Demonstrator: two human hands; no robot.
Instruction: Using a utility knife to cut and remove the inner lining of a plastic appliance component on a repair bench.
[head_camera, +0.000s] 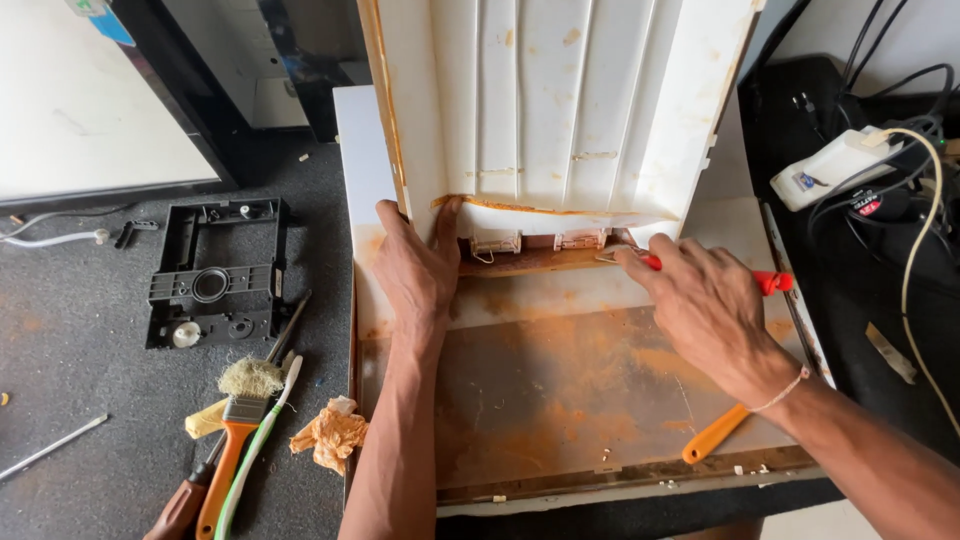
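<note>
While the left hand (418, 275) braces the white ribbed panel (560, 110), the right hand (705, 300) pinches a red-handled tool (765, 282) at its rusty lower edge, where it might slip.

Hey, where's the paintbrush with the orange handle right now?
In the head view the paintbrush lies lower left on the dark floor mat, beside a crumpled orange rag.
</note>
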